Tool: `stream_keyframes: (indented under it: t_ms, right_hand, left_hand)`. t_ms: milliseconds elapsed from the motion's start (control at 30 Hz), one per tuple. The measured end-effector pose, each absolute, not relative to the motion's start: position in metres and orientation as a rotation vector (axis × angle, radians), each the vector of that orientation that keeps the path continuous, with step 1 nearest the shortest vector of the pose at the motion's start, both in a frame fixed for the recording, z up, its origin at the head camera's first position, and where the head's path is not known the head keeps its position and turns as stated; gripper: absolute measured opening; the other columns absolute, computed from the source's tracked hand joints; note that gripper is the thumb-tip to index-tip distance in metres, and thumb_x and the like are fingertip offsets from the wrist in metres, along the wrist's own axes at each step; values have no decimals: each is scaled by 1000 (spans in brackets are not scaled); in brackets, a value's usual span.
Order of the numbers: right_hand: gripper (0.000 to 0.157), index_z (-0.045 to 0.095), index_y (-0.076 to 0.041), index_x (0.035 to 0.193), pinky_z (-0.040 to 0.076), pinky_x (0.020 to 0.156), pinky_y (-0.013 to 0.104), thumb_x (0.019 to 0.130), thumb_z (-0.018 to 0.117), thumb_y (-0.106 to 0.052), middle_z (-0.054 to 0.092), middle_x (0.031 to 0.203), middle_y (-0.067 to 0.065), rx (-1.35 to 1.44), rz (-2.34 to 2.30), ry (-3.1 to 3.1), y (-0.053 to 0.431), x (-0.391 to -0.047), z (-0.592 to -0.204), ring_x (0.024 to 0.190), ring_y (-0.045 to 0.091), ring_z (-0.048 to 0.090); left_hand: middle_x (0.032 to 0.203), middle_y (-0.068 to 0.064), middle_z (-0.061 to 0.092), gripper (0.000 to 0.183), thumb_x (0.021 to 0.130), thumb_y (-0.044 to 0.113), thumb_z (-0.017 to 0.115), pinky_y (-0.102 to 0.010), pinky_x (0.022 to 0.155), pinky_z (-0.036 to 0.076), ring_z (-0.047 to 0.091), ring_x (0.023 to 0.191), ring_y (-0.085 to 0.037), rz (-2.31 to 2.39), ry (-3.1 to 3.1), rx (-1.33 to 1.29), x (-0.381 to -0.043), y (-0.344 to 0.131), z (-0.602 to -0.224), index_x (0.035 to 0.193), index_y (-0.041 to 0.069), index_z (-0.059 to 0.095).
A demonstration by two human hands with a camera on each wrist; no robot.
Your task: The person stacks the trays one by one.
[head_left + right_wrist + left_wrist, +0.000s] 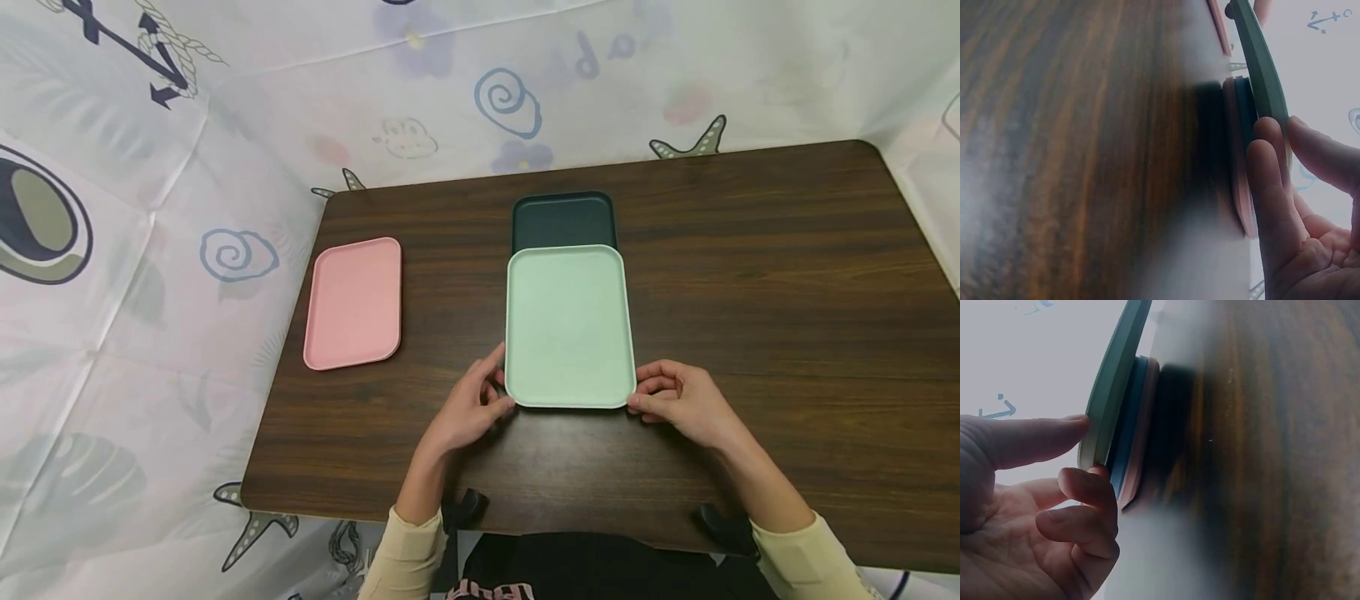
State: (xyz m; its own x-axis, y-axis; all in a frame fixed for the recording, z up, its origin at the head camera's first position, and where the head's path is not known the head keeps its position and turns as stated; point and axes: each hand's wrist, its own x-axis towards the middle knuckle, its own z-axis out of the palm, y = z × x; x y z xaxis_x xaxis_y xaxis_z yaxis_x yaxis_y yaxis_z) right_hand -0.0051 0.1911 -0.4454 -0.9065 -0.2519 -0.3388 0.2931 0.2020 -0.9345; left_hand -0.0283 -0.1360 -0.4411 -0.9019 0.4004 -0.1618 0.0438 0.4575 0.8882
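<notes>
1. Pink tray (352, 304) lies apart on the worktop (787, 333).
2. Left grip (461, 412) pinches the green tray (570, 325).
3. That tray overlaps the dark tray (564, 222); lifting or placing seems underway.
4. Right grip (688, 404) pinches its right edge; next calls for level, matched handling.

Head view: bright, diffuse light, mostly sharp. Bench (787, 292) has soft shadows near left fingers (487, 364) and right fingers (660, 367), faint sheen between. Wrist views: dim, backlit, low contrast; backdrop (1029, 362) behind fingers pale, washed out. Bench grain blurred to side of fingers, dark shadow band nearby. Right wrist: hazy glare far left of fingers.
</notes>
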Motion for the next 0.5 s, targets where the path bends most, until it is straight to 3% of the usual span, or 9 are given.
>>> stream_keyframes:
  t_ms: [267, 500]
  right_hand:
    - [48, 51, 13, 118, 56, 70, 35, 84, 73, -13, 66, 94, 19, 36, -1766, 2028, 192, -10, -440, 81, 24, 70]
    - [47, 50, 13, 119, 56, 71, 35, 85, 72, -12, 67, 94, 19, 36, -1780, 2014, 192, -18, -436, 82, 27, 70]
  left_hand:
    - [106, -19, 49, 77, 87, 2, 68, -23, 56, 43, 47, 66, -17, 1450, 2326, 419, -35, -139, -435, 151, 11, 27]
    - [108, -28, 48, 74, 88, -2, 64, -22, 55, 40, 48, 66, -26, 1441, 2275, 408, -41, -134, -407, 150, 1, 24]
